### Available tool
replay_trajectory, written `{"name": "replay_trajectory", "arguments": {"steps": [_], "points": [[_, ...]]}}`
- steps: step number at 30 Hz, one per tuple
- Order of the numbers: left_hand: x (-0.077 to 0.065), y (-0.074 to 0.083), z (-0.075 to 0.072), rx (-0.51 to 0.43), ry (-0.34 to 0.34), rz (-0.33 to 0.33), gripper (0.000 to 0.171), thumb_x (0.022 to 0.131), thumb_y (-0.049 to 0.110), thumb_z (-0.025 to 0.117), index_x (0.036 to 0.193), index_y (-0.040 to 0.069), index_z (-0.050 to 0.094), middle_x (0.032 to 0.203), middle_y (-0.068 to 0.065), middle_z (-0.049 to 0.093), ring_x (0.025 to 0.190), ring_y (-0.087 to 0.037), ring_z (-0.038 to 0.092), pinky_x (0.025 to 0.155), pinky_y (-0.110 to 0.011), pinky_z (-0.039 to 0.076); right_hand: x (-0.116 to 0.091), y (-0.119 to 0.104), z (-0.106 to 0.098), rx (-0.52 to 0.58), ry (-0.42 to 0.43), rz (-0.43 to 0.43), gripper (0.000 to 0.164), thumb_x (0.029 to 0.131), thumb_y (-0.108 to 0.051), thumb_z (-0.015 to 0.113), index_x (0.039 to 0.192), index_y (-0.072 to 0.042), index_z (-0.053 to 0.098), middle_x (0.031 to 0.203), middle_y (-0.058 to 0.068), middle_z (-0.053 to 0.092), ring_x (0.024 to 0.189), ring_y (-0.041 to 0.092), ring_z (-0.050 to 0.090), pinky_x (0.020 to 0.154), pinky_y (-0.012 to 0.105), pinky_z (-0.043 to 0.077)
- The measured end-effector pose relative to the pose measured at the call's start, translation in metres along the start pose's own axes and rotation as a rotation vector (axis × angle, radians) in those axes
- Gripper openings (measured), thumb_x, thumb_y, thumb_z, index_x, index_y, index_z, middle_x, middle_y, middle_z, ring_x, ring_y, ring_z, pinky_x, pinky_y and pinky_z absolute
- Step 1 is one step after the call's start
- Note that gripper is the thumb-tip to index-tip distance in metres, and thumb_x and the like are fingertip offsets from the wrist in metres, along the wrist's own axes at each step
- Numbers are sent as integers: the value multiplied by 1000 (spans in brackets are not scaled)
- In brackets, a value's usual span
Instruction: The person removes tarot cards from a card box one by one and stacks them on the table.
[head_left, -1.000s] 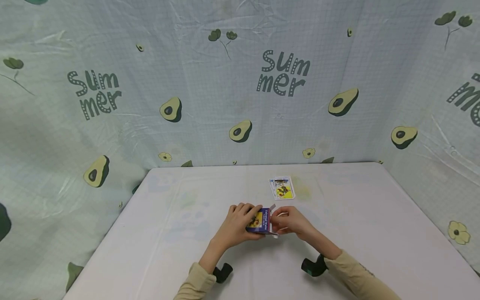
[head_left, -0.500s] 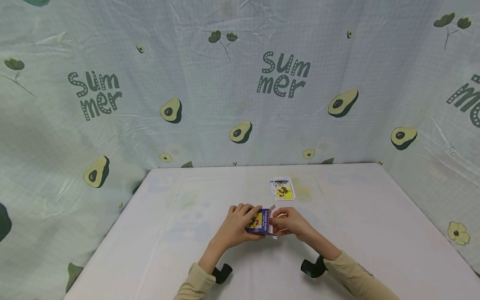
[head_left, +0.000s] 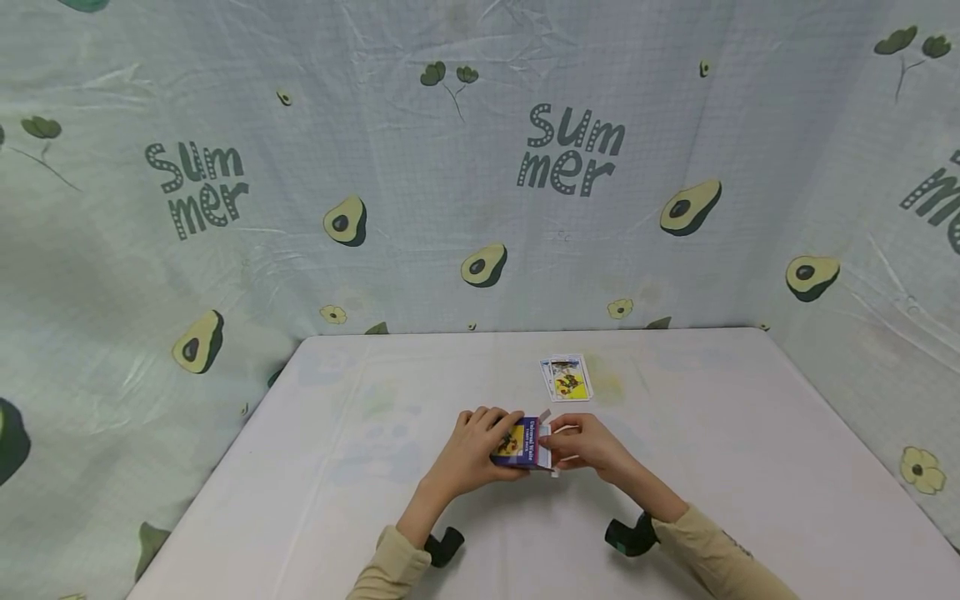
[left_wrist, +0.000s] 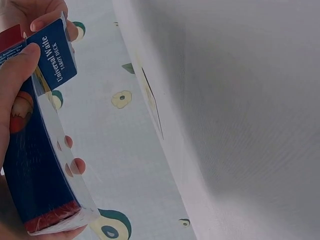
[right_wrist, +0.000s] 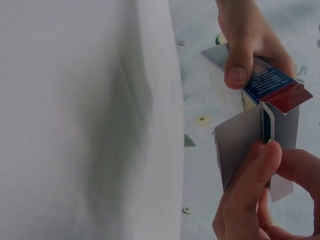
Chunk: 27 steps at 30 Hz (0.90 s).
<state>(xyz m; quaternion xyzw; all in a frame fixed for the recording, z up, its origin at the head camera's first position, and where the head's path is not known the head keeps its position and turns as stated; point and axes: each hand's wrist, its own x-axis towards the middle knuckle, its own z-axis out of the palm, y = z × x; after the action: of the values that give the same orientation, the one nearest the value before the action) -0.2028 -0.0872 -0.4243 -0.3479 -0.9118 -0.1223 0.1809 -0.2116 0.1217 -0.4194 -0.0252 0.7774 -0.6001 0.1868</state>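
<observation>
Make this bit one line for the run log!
left hand: holds tarot box | right hand: pinches blue-backed card at box's open end | loose cards: on table

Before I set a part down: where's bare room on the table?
Two patches of the table: left, between the left hand and the left edge; right, from the loose cards and the right hand out to the right edge. Crowded: the middle, with both hands at the box and only a thin strip before the cards.
</observation>
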Motion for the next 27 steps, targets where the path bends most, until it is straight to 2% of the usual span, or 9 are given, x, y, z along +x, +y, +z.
{"name": "replay_trajectory", "arguments": {"steps": [12,21,27], "points": [[-1,0,1,13,-17,-6,75,66,54,69,129,19,46,109,1,54,98,-14,49,82,-36,36,-3,0,-3,-12,103,33,38,77,-21,69,107,-5,54,83,8,67,62,15,60,58,27,51],[-1,1,0,14,-25,-9,75,66,54,69,129,20,45,110,1,54,98,-14,49,82,-36,37,-6,1,-13,-68,119,31,35,80,-26,65,108,-5,59,84,7,68,68,16,65,59,28,51],[-1,0,0,16,-30,-7,75,67,54,69,129,20,45,110,1,54,98,-14,49,82,-36,36,-6,2,-22,-68,99,18,36,83,-27,62,109,-3,60,87,7,69,71,18,66,59,27,50]]}}
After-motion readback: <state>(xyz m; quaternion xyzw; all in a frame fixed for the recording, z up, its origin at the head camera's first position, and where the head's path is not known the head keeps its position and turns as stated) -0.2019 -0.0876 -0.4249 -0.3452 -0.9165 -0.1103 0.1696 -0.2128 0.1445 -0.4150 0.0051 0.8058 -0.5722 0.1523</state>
